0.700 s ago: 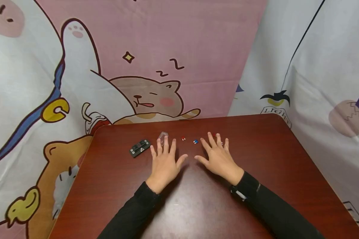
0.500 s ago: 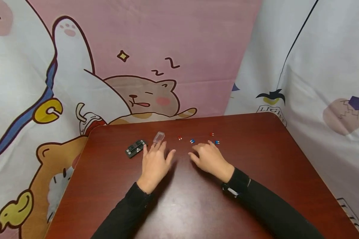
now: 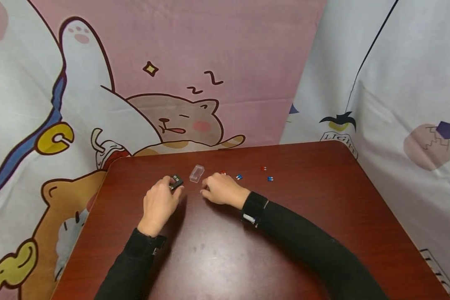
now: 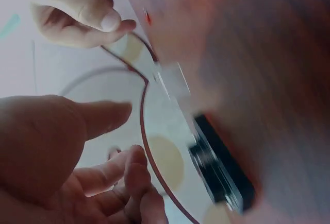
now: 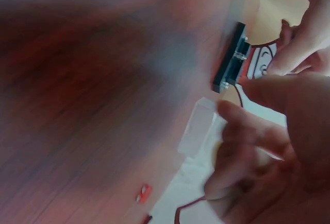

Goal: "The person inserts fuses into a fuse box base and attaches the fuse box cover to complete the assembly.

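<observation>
Above the brown worktop (image 3: 345, 187), the left hand (image 3: 159, 204) has its thumb and fingers parted wide, while the right hand (image 3: 225, 189) has loosely bent fingers with a narrow gap to the thumb. A black block with metal contacts (image 3: 177, 181) lies just beyond the left fingers, and a clear plastic case (image 3: 196, 173) just past the right fingertips. Right of the right fingers lie two small blue pieces (image 3: 239, 177), (image 3: 270, 178) and a tiny red piece (image 3: 263, 168).

Surface: glossy reddish-brown table (image 3: 322, 187)
Left: black rectangular block (image 3: 177, 181), metal contacts
Beside it: clear plastic box (image 3: 196, 173)
Right: two red pronged pieces (image 3: 263, 168), two blue pronged pieces (image 3: 270, 178)
</observation>
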Demonstrator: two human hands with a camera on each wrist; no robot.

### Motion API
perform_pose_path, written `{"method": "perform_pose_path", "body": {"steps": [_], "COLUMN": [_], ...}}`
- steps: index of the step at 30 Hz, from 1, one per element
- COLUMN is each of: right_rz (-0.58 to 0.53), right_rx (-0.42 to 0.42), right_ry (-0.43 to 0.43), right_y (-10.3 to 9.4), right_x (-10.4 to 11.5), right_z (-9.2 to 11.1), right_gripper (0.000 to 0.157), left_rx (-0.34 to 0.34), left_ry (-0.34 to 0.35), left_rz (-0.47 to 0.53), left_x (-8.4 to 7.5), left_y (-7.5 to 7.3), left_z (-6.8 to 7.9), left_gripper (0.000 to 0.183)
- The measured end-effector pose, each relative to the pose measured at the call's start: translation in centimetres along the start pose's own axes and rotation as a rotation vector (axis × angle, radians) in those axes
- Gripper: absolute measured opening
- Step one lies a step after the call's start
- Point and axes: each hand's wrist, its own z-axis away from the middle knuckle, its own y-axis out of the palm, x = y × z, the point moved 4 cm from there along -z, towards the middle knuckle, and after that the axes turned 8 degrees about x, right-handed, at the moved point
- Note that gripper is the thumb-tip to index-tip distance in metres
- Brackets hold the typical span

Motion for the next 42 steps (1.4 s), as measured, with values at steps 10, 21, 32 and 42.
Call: {"method": "perform_pose_path", "body": {"steps": [10, 21, 32, 42], "right_rz": [0.201, 0.328, 0.311, 0.284], "right_rx": [-0.051, 0.045, 0.103, 0.124], "right_ry": [-0.084, -0.03, 0.021, 0.039], "right_y": [-0.4, 0.8, 1.7, 2.3], "right_x": [2.0, 3.6, 4.0, 4.2], "right_z": [-4.7, -8.7, -10.0, -10.7], "right_gripper": [0.04, 0.053, 0.058, 0.054], "left_rx": [0.229, 0.303, 0.338, 0.351], "left_ry": [-0.173, -0.172, -0.215, -0.202], "left_rz": [-0.001, -0.013, -0.001, 0.009], "left_x": [6.6, 6.8, 7.2, 7.4], "left_y": [-0.9, 0.3, 0.4, 0.5], "left_z": [-0.9, -1.8, -2.1, -2.4], "left_gripper": [0.082, 0.073, 0.07, 0.064]}}
